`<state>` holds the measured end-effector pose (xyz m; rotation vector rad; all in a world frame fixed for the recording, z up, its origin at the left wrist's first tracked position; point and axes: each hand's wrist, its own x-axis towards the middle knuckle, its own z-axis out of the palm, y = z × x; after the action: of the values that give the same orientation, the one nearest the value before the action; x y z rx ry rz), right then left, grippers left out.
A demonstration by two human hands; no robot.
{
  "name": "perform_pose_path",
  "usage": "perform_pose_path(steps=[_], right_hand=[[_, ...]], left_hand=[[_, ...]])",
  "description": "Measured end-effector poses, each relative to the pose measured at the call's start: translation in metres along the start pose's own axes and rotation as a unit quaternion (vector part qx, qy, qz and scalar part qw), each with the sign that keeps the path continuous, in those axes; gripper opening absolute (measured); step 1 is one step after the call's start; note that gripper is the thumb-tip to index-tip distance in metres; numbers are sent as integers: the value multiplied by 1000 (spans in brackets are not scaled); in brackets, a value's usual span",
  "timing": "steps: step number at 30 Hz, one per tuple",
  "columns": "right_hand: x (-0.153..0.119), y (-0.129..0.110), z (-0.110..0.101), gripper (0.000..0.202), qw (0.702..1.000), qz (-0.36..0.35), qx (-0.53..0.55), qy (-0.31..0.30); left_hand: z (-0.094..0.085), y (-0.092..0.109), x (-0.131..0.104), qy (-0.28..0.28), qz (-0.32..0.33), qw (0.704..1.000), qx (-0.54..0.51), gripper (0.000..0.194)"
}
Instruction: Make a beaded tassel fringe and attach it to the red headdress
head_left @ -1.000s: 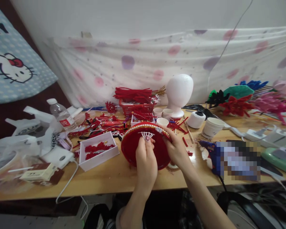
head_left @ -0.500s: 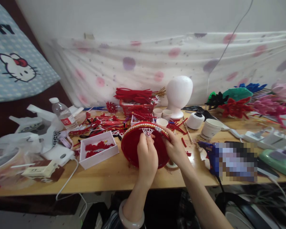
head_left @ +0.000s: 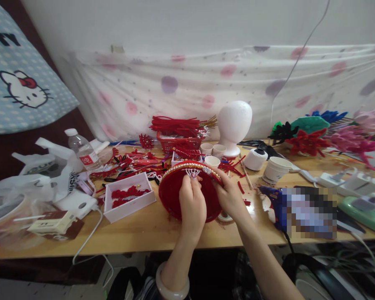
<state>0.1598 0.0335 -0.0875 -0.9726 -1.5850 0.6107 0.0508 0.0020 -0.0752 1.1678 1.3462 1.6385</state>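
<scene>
A round red velvet piece [head_left: 170, 195], like a hat or headpiece, is tilted up in front of me above the table's front part. White pearls and gold trim run along its upper rim, with a silvery jewel near the right. My right hand [head_left: 228, 192] grips that rim on the right, fingers tucked behind it. My left hand [head_left: 192, 207], with a pale bangle on the wrist, pinches a small fan-shaped pearl ornament [head_left: 192, 171] against the upper face, just under the rim. The fingertips hide the ornament's lower end.
Left of the red piece is a white box [head_left: 129, 211] with red trimmings. Behind stand a red basket [head_left: 167, 143], paper cups [head_left: 212, 161] and a white foam head [head_left: 234, 125]. A blue glue gun [head_left: 276, 204], a thread cone [head_left: 256, 159] and a power strip [head_left: 331, 179] lie right.
Hardly anything differs. Both hands keep their hold on the red piece and the pearl ornament, with only a slight shift of the view.
</scene>
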Motion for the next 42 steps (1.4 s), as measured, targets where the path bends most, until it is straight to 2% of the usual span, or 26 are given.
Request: perform_pose_path(steps=[13, 32, 42], right_hand=[[-1, 0, 1, 49, 1000, 8, 2, 4], [-2, -4, 1, 46, 1000, 0, 6, 10], [-2, -3, 1, 48, 1000, 1, 11, 10]], left_hand=[[-2, -5, 2, -6, 6, 1000, -3, 24], [-3, -4, 3, 23, 31, 999, 1, 24], [-2, -4, 4, 17, 28, 999, -8, 24]])
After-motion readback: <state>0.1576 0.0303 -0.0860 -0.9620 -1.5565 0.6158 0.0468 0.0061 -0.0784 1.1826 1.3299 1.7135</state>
